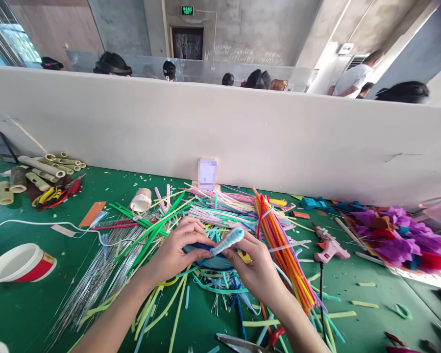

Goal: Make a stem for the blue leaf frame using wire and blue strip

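Note:
Near the middle of the table, both hands are closed on a rounded blue piece that looks made of pipe cleaners (215,262). My left hand (185,247) grips its left side, with thumb and fingers pressed together. My right hand (255,257) pinches it from the right. A light blue fuzzy stick with a thicker, rounded end (232,240) slants up between the hands; its lower tip meets my left thumb. Which fingers bear the stick is partly hidden. Loose blue and teal strands (220,289) lie just below the hands.
Orange and purple pipe cleaners (284,245) lie right; silvery wires (95,279) and green strips (147,225) left. Around them are scissors (248,343), a pink glue gun (329,247), a paper cup (22,262), bamboo pieces (46,171) and purple paper flowers (404,235). A white partition (132,127) stands behind.

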`<state>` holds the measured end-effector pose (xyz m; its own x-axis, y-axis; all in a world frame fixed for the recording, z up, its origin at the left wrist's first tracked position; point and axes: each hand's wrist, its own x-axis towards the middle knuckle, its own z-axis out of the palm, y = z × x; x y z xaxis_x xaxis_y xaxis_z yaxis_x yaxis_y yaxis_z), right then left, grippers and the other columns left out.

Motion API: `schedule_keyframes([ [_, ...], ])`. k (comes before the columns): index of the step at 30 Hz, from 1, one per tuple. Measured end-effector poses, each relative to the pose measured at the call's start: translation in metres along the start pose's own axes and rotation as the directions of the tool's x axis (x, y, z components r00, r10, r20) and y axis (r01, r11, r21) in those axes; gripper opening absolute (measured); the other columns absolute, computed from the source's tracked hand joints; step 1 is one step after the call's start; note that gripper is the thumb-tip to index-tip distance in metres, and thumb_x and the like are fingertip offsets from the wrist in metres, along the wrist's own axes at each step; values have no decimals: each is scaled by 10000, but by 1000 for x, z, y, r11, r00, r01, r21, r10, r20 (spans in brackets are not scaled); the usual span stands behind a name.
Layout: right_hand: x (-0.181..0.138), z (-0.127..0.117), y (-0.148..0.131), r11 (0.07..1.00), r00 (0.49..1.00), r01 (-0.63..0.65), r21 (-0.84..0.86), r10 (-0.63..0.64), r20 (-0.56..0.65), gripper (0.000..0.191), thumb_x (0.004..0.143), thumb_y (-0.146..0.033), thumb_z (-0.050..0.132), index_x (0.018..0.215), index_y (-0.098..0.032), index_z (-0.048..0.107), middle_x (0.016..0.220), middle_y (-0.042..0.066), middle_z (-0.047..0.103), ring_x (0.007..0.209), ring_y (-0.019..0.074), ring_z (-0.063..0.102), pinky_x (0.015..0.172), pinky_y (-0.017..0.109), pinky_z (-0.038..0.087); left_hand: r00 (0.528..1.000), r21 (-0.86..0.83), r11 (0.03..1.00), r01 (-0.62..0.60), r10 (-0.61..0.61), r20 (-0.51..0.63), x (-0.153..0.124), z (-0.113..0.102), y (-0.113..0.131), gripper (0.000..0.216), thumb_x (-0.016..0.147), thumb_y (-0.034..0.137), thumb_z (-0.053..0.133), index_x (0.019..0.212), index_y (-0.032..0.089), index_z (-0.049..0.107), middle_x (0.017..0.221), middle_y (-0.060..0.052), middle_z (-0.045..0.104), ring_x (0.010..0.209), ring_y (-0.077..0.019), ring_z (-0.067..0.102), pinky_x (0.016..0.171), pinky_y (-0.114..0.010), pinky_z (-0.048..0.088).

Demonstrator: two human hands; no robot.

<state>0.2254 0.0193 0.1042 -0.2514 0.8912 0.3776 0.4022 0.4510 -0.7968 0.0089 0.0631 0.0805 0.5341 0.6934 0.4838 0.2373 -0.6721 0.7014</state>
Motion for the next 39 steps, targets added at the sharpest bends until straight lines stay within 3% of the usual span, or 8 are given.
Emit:
schedule_keyframes([
  [5, -1, -1, 1, 996, 998, 56, -76, -57, -22, 188, 907, -56, 591, 904, -198, 714, 932, 42, 670, 881, 174, 638, 780, 261, 497, 999, 68, 997, 33, -32, -10, 1, 1, 12, 241, 887, 289, 710, 1126, 280, 681, 1086, -31, 717, 1151, -218, 591, 1074, -419, 411],
  [8, 0, 1, 3, 992, 996, 81, -95, -84, -34, 201, 910, -51, 575, 902, -201, 708, 935, 45, 679, 880, 181, 643, 780, 274, 509, 998, 97, 993, 62, -62, 2, 0, 5, 23, 184, 928, 257, 660, 1111, 279, 673, 1079, -2, 757, 1054, -195, 671, 1136, -454, 367],
  [15, 0, -3, 6, 978, 991, 101, -180, -116, -72, 171, 953, -116, 571, 993, -223, 698, 962, 53, 697, 902, 198, 668, 784, 304, 542, 978, 227, 973, 43, 6, -209, 0, 23, 26, 106, 932, 167, 635, 1004, 222, 689, 918, -6, 770, 828, -180, 709, 1063, -459, 439],
  [18, -3, -6, 7, 949, 986, 116, -294, -145, -78, 162, 966, -132, 570, 1034, -217, 690, 967, 51, 709, 906, 203, 668, 797, 320, 545, 983, 226, 970, 86, -45, -180, 3, 22, 24, 57, 927, 195, 650, 938, 225, 697, 864, 5, 748, 813, -180, 687, 1019, -437, 454],
  [23, -10, -9, 5, 844, 984, 121, -522, -173, -52, 160, 989, -159, 538, 1051, -183, 683, 967, 79, 707, 893, 233, 662, 771, 360, 557, 973, 287, 938, 194, -146, -180, 7, 21, 26, 149, 967, 259, 575, 1026, 218, 705, 872, -41, 659, 862, -212, 642, 769, -346, 514],
  [26, -13, -10, 2, 795, 983, 122, -595, -181, -40, 172, 995, -151, 511, 1035, -175, 677, 945, 84, 704, 858, 239, 661, 724, 364, 559, 980, 264, 947, 181, -151, -130, 11, 22, 28, 194, 992, 236, 514, 1005, 203, 704, 904, -50, 630, 851, -193, 633, 758, -330, 517],
  [31, -12, -15, 6, 817, 987, 103, -567, -155, -45, 172, 993, -143, 509, 1020, -200, 669, 969, 72, 704, 871, 219, 667, 737, 335, 557, 990, 126, 985, 115, -103, -96, 15, 22, 28, 158, 970, 213, 560, 1019, 219, 710, 1158, -69, 670, 1078, -203, 643, 934, -344, 513],
  [39, -6, -7, 7, 896, 994, 40, -442, -81, -75, 158, 960, -127, 529, 995, -227, 646, 962, 62, 684, 880, 224, 652, 726, 315, 528, 986, 188, 975, 120, -95, -141, 15, 35, 30, 134, 950, 235, 591, 1024, 216, 701, 1040, -60, 740, 973, -220, 684, 864, -372, 526],
])
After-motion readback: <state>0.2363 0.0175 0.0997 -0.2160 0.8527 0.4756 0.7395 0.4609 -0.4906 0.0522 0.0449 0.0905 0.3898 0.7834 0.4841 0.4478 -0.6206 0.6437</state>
